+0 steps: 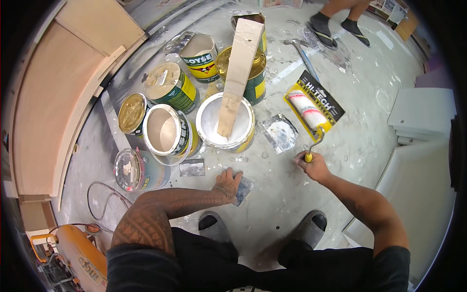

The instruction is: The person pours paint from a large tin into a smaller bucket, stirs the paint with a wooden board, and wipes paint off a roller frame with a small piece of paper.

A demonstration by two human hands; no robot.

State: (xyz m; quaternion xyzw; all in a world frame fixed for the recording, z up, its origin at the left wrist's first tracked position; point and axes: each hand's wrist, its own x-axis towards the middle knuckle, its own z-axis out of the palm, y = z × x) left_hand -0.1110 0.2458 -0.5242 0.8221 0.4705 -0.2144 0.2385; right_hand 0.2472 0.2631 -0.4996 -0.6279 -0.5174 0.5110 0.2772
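My right hand (314, 166) is closed round the yellow handle of a paint roller (307, 108). The roller's white sleeve with pinkish stripes lies over a black and yellow packaging card (332, 101). My left hand (226, 183) reaches down to the floor, fingers stretched and apart, touching a dark, thin square sheet (244, 191). Ahead of that hand stands an open can of white paint (201, 124). A flat wooden paddle (241, 58) slants up out of this can. Between the can and the roller lies a paint-smeared sheet (280, 133).
More cans, such as an open beige-paint can (163, 130) and a lidded green one (171, 86), crowd the left. A clear tub (138, 170) stands nearer. A hammer (304, 57) lies beyond the card. An orange machine (80, 258) is lower left, white panels (418, 175) right. Another person's feet (323, 29) are far right.
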